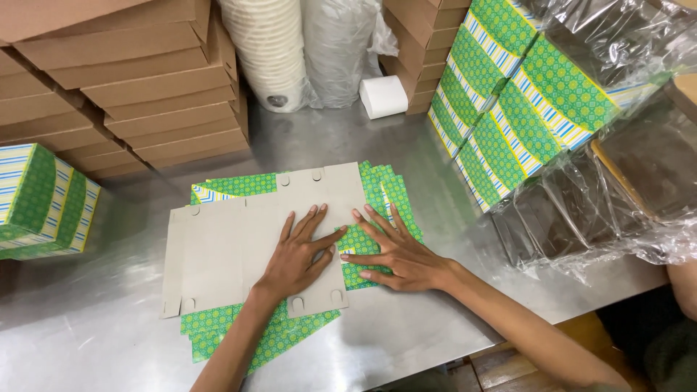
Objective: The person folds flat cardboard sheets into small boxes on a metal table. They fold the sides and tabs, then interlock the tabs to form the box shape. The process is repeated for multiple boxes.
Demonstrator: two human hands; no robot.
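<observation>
The left hand [301, 254] is lying flat and spread, fingers splayed, pressing down on the grey unprinted face of the top flat box blank [239, 247], gripping nothing; the right hand [396, 255] is likewise lying open, its fingers fanned across the green patterned blanks [377, 218] fanning out from under that top blank's right edge. To do this well, it seems wise to be keeping the left palm pinning the blank while the right fingers are working along the fold line, so the sheets are not sliding on the slick metal. The blank is lying on a brushed steel table [102, 305]. Behind the blank, brown cardboard boxes [152, 87] and sleeved paper cups [268, 51] are standing; to its right, green patterned boxes [508, 109] are leaning in torn clear plastic wrap [617, 203]; to its left, one folded box [43, 199] is sitting.
</observation>
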